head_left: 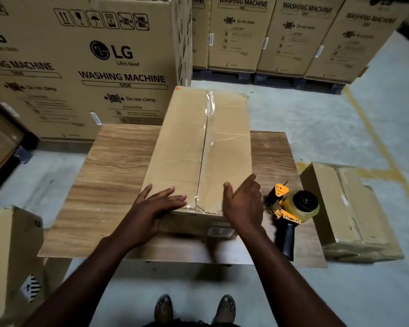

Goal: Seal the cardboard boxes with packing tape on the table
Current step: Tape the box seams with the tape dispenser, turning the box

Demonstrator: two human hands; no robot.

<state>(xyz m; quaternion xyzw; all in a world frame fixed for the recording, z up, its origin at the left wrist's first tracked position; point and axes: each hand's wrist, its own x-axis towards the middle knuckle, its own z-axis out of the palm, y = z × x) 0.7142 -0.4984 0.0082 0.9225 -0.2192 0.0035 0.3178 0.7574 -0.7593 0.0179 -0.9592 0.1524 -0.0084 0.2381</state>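
Observation:
A long brown cardboard box (pixel 182 147) lies lengthwise on the wooden table (pixel 113 166), with clear tape along its centre seam. My left hand (pixel 156 204) rests flat, fingers straight, on the box's near left corner. My right hand (pixel 243 201) hovers open at the near right corner, palm turned toward the box. A yellow and black tape dispenser (pixel 291 208) with a clear tape roll lies on the table just right of my right hand, its black handle pointing toward me.
A smaller taped box (pixel 350 208) sits on the floor to the right of the table. Another carton (pixel 10 256) stands at the near left. Large washing machine cartons (pixel 80 55) wall off the back. My shoes (pixel 194 310) are below.

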